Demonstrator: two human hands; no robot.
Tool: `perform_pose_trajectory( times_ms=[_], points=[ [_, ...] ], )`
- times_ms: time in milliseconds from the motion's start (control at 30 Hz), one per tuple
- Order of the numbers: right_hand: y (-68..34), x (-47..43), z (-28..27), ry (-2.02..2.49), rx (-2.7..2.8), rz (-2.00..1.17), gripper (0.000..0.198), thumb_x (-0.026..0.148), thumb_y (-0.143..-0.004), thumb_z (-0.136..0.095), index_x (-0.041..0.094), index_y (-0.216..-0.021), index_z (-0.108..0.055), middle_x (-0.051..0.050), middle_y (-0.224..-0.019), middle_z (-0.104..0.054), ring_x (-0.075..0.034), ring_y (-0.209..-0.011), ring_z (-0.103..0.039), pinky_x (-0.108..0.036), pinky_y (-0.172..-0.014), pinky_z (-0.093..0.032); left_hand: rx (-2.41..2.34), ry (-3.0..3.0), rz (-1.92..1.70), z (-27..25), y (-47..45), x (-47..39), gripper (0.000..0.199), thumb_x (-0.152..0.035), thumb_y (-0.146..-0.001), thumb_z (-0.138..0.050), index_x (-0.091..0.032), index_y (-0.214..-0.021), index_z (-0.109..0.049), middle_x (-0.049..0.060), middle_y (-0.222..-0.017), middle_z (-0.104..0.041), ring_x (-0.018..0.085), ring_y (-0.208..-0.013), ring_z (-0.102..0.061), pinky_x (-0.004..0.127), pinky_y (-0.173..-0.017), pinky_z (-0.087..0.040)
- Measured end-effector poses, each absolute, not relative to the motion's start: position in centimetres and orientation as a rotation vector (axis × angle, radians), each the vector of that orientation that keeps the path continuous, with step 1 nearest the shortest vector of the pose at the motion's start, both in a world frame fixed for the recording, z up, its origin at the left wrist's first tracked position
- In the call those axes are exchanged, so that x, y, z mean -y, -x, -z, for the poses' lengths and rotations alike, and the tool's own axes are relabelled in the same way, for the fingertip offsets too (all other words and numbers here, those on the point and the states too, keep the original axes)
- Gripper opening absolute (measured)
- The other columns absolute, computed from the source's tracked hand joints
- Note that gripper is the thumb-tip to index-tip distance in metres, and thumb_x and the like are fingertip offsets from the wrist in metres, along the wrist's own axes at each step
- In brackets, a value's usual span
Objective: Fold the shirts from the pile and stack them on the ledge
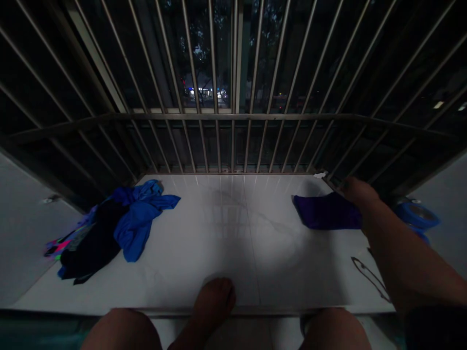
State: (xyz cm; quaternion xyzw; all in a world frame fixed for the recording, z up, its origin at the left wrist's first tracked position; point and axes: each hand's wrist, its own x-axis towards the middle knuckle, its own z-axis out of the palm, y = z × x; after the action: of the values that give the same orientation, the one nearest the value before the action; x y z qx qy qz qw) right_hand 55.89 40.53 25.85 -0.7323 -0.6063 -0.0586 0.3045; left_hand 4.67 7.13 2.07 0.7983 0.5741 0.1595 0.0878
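Though apart, 2 hands (216, 297) (359, 192), 1 ledge (270, 265)

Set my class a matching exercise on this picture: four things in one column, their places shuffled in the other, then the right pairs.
Things
1. Pile of clothes
2. Purple cloth
3. Left hand
4. Metal bars

Places
A. By the middle of the front edge of the white ledge
B. Along the ledge's far side
C. Right by the right hand
D. At the ledge's left end

Right pairs
1-D, 2-C, 3-A, 4-B
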Motion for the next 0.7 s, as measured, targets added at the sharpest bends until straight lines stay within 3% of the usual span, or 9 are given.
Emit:
perform_pose_trajectory(
  times_ms=[133,233,367,500,600,700],
  points=[
    [-52.9,-37.7,-23.0,1.976,1.737,0.041,0.035,0.026,-0.102,-0.067,-0.002,-0.121,-0.077,-0.036,-0.124,-0.075,-0.029,-0.106,-0.076,-0.041,-0.085,-0.043,-1.720,-2.361,-0.447,-2.3,-4.8,-7.2,0.012,-0.022,-0.097,-0.059,-0.025,-0.097,-0.070,0.010,-0.089,-0.077,0.027,-0.081,-0.075,0.038,-0.075,-0.058],
    [-47.9,-33.0,-17.5,1.880,1.868,-0.066,0.026,0.019,-0.093,-0.070,0.009,-0.116,-0.079,-0.026,-0.122,-0.078,-0.030,-0.103,-0.075,-0.041,-0.091,-0.049,-1.713,-2.332,-0.404,-3.0,-5.0,-7.3,0.011,-0.023,-0.098,-0.060,-0.024,-0.099,-0.071,0.010,-0.089,-0.077,0.026,-0.083,-0.075,0.037,-0.076,-0.058],
    [-41.9,-23.9,-8.8,1.619,1.908,-0.370,0.025,0.039,-0.091,-0.061,0.022,-0.101,-0.077,-0.014,-0.110,-0.079,-0.026,-0.080,-0.075,-0.042,-0.082,-0.060,-1.679,-2.218,-0.401,-3.9,-4.9,-7.4,0.009,-0.027,-0.099,-0.063,-0.023,-0.099,-0.072,0.010,-0.092,-0.078,0.026,-0.085,-0.075,0.036,-0.078,-0.056],
    [-39.5,-17.2,-3.1,1.514,1.877,-0.391,0.033,0.058,-0.095,-0.060,0.029,-0.097,-0.076,-0.012,-0.111,-0.079,-0.031,-0.097,-0.078,-0.047,-0.089,-0.064,-1.534,-2.143,-0.569,-5.3,-2.3,-8.3,0.008,-0.024,-0.098,-0.065,-0.024,-0.098,-0.073,0.004,-0.088,-0.078,0.020,-0.080,-0.074,0.030,-0.077,-0.056],
    [-38.8,-15.3,-1.4,1.518,1.822,-0.269,0.038,0.063,-0.097,-0.057,0.029,-0.096,-0.075,-0.014,-0.117,-0.078,-0.035,-0.109,-0.077,-0.052,-0.097,-0.064,-1.619,-2.225,-0.707,-7.5,3.0,-11.2,0.016,-0.021,-0.098,-0.060,-0.024,-0.104,-0.075,0.007,-0.102,-0.079,0.023,-0.098,-0.075,0.034,-0.091,-0.059],
    [-37.9,-14.9,-1.1,1.524,1.783,-0.204,0.039,0.062,-0.099,-0.056,0.027,-0.105,-0.071,-0.017,-0.118,-0.078,-0.037,-0.111,-0.076,-0.056,-0.101,-0.062,-2.169,-2.125,-0.715,-10.8,10.9,-15.6,0.025,-0.025,-0.099,-0.060,-0.022,-0.119,-0.074,0.014,-0.132,-0.076,0.029,-0.126,-0.069,0.044,-0.111,-0.056]
  ],
)
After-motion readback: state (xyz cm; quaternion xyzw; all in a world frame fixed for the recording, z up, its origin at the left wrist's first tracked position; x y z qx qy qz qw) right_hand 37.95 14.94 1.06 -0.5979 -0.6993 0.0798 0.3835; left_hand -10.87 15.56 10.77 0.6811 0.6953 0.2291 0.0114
